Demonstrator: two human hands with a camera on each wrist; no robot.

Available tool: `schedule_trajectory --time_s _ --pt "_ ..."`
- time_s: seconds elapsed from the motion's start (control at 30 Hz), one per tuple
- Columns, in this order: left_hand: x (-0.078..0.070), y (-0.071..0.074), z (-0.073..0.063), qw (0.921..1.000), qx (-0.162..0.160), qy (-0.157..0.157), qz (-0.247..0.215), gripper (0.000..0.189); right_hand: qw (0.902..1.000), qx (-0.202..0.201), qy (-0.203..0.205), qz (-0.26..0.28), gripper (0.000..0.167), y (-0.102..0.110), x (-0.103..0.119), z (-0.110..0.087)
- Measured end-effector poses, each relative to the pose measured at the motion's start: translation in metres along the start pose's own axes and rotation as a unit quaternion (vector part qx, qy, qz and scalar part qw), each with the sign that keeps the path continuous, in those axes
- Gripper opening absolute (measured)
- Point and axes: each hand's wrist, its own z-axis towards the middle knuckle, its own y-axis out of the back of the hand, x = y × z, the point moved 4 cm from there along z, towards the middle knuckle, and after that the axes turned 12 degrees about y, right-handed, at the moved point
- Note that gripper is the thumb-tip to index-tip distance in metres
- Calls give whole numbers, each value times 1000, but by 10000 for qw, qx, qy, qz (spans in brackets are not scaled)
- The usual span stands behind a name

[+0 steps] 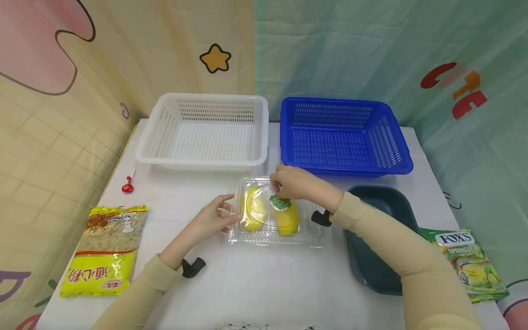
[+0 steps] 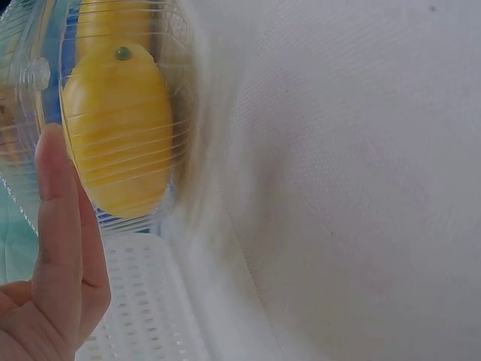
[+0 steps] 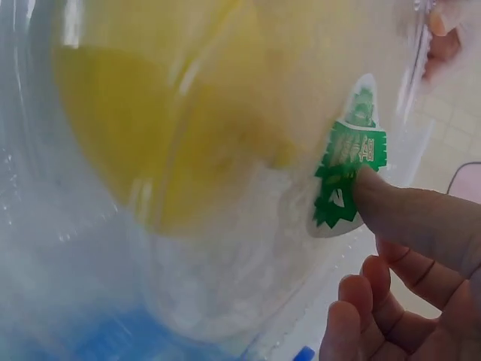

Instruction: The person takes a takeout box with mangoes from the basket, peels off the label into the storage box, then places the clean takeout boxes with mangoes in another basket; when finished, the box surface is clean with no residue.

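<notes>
A clear plastic clamshell box (image 1: 307, 229) lies closed on the white table with two yellow mangoes (image 1: 252, 211) inside. On its lid is a round green-and-white sticker (image 1: 280, 202). My left hand (image 1: 212, 217) rests at the box's left side; in the left wrist view straight fingers (image 2: 58, 226) touch its rim. From the far side my right hand (image 1: 299, 182) reaches over the lid. The right wrist view shows its thumb (image 3: 406, 214) pressed on the sticker, with the other fingers loosely bent below, apart from the thumb.
A white basket (image 1: 202, 162) and a blue basket (image 1: 346, 170) stand at the back. Under my right forearm is a dark tray (image 1: 359, 261), beside a green FOX'S bag (image 1: 470, 261). To the left lie a red lollipop (image 1: 128, 185) and a yellow pasta bag (image 1: 105, 252).
</notes>
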Motion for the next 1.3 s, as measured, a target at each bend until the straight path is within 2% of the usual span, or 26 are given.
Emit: schedule_trajectory --time_s 0.07,0.17,0.27,0.37,0.47,0.57,0.7,0.8,0.83,0.9,1.07,1.17,1.3 --pt "1 0 0 10000 -5 -4 -22 73 9999 -115 87 -14 13 2 0 -3" --pt "2 -1 1 10000 -22 -16 -19 72 9981 -504 282 210 15 12 -3 -18" --pt "2 -1 1 10000 -32 -2 -6 73 9941 -823 290 638 16 27 -13 -47" --pt "1 0 0 10000 -29 64 28 73 9899 -923 46 1075 13 37 -31 -86" --pt "0 2 0 9999 -62 116 68 73 9861 -786 -348 1423 12 33 -59 -126" --pt "0 2 1 9999 -31 114 50 73 9802 -499 -824 1729 13 18 -89 -162" --pt "1 1 3 9999 31 126 41 73 9606 128 -1400 2396 16 -13 -121 -192" --pt "2 0 4 9999 36 101 81 74 9483 412 -1602 2709 18 -34 -134 -200" --pt "2 1 4 9999 12 98 80 73 9487 421 -1599 2696 18 -39 -137 -199" --pt "2 2 4 9999 4 70 79 73 9534 337 -1606 2531 18 -46 -142 -196" --pt "3 2 4 10000 47 38 60 74 9705 44 -1754 1656 19 -53 -146 -186" --pt "4 2 4 10000 47 53 49 74 9730 -141 -1956 1219 20 -57 -148 -183" --pt "5 2 3 10000 61 64 11 74 9712 -383 -2135 983 21 -60 -149 -182"
